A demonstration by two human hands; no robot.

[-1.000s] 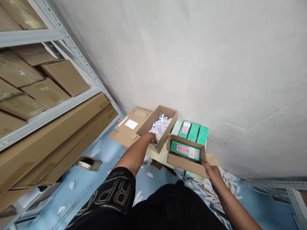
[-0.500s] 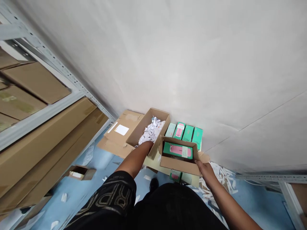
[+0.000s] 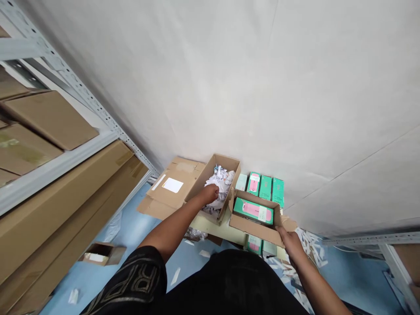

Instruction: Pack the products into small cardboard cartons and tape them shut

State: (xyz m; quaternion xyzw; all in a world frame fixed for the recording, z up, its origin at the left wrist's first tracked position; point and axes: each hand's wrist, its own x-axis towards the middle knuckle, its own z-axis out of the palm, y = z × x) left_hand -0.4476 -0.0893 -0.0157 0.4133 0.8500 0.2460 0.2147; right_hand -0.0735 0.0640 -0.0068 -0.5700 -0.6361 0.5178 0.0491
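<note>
My left hand (image 3: 210, 194) is closed in a fist over an open cardboard box (image 3: 198, 183) of crumpled white paper scraps (image 3: 223, 181). What its fingers hold, if anything, is hidden. With my right hand (image 3: 290, 242) I grip the right end of a smaller open carton (image 3: 252, 228), tilted toward me. In that carton lies a green box with a pink bottle picture (image 3: 249, 210). Several similar green boxes (image 3: 265, 188) stand behind it against the wall, and a few more (image 3: 254, 245) show below its front edge.
A flattened cardboard piece (image 3: 170, 179) with white labels lies at the left. Metal shelving (image 3: 75, 151) with large cartons fills the left side. A small open carton (image 3: 103, 253) and paper scraps (image 3: 316, 249) lie on the blue floor. A pale wall (image 3: 229, 87) rises behind.
My left hand has lifted from the near end of the paper-filled box and now shows as a fist above the scraps. My right hand keeps its grip on the carton; the view has shifted slightly.
</note>
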